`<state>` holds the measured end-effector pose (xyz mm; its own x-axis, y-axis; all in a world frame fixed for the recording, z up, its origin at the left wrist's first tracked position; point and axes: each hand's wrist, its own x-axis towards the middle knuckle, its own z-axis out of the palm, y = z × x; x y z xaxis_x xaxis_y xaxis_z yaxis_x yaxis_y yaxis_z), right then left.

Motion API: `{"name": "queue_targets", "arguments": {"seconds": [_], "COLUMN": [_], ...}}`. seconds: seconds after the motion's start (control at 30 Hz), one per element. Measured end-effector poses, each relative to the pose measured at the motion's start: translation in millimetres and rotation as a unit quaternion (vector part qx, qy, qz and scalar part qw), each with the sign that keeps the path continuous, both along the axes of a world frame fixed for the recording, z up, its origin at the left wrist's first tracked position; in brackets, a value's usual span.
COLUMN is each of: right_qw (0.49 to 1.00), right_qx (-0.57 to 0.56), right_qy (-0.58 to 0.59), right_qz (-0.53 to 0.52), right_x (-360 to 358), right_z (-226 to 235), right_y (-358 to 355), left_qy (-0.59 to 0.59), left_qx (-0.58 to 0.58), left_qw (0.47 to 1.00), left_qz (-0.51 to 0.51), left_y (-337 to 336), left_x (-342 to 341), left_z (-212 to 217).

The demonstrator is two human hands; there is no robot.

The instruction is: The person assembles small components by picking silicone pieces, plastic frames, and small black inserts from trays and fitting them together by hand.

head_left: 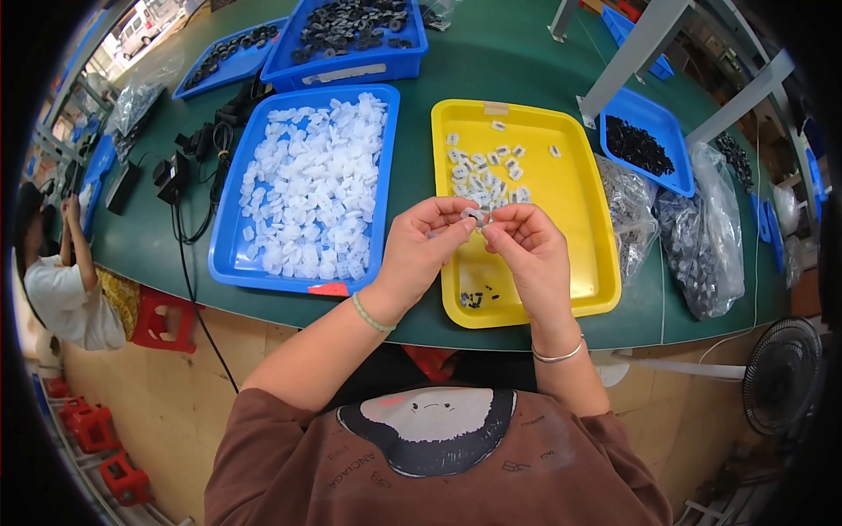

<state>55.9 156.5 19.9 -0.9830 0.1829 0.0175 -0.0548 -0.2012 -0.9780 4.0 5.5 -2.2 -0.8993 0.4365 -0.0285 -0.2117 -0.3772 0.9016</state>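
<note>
Many white pieces lie in a blue tray, left hand pinches a small pale part above a yellow tray, right hand grips the same part, both pinches closed, clear bag farther right.

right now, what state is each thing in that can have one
left hand: pinching, fingertips meeting the right's
right hand: pinching, over the yellow tray
small pale part: held at the fingertips, mostly hidden
yellow tray: partly covered, pieces scattered
large blue tray: mostly covered with loose white pieces
right-hand blue tray: holds a black heap
fan: upright, spinning or not unclear
</note>
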Motion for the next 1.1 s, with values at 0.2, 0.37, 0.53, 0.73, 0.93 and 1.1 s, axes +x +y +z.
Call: {"name": "queue_targets", "arguments": {"seconds": [0.2, 0.37, 0.53, 0.73, 0.93, 1.1], "right_qw": [0.999, 0.997, 0.916, 0.925, 0.99, 1.0], "right_qx": [0.034, 0.073, 0.38, 0.347, 0.107, -0.002], "right_qy": [0.02, 0.025, 0.108, 0.121, 0.077, -0.009], "right_qz": [-0.008, -0.02, -0.078, -0.101, -0.04, -0.013], "right_x": [0.1, -0.8, 5.7, 5.1, 2.0, -1.3], "right_z": [-3.5, -4.6, 13.8, 6.5, -3.1, 3.6], "right_y": [-2.0, -3.9, -12.2, -2.4, 0.7, -2.9], "left_qy": [-0.022, -0.014, 0.037, 0.022, 0.049, 0.007], "left_qx": [0.004, 0.003, -0.019, -0.029, -0.003, -0.008], "left_qw": [1.0, 1.0, 0.999, 0.999, 0.999, 1.0], "left_qz": [-0.001, -0.009, 0.005, 0.006, 0.024, 0.011], "left_y": [-0.3, -1.2, 0.0, -1.8, 2.7, -1.3], "left_x": [0.1, -1.8, 0.8, 2.1, 2.5, -0.8], "left_z": [1.4, 1.3, 1.5, -1.7, -0.5, -0.4]}}
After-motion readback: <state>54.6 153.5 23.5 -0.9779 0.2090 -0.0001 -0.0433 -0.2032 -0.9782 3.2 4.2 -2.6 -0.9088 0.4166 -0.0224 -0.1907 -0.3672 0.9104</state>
